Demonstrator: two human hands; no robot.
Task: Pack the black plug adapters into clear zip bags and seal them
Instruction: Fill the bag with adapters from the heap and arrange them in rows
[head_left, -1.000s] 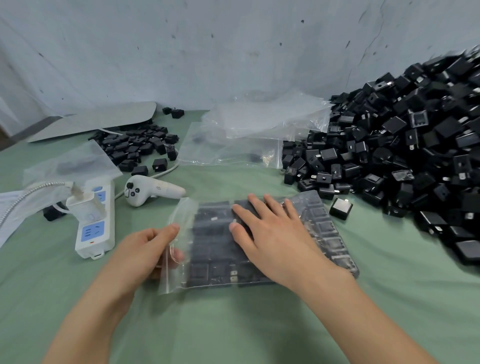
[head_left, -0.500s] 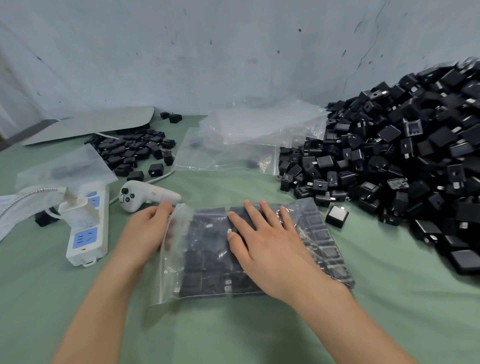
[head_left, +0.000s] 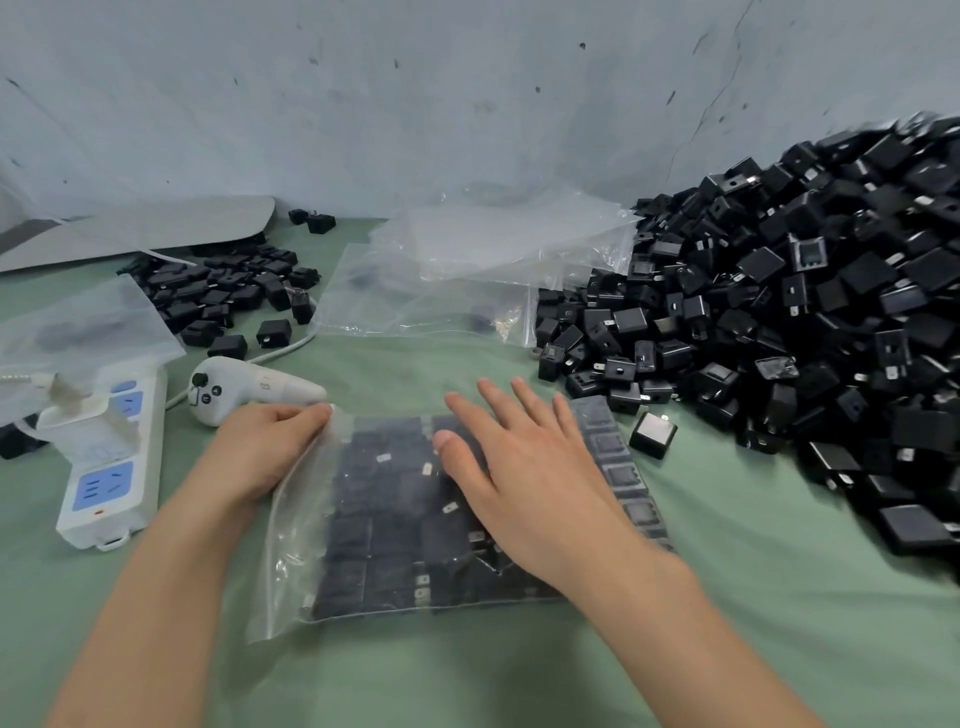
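1 filled zip bag: L hand fingers pinch corner; R hand fingers flat atop.

Pale grey-blue wall across the whole back, flecked with small dark marks; thin crack running down at upper right. Meets a work surface draped in sage-green cloth, smooth with a few soft folds. Pale grey flat panel lying at far left against the wall's foot. Soft, even light, casting only faint, blurred shadows on the cloth.
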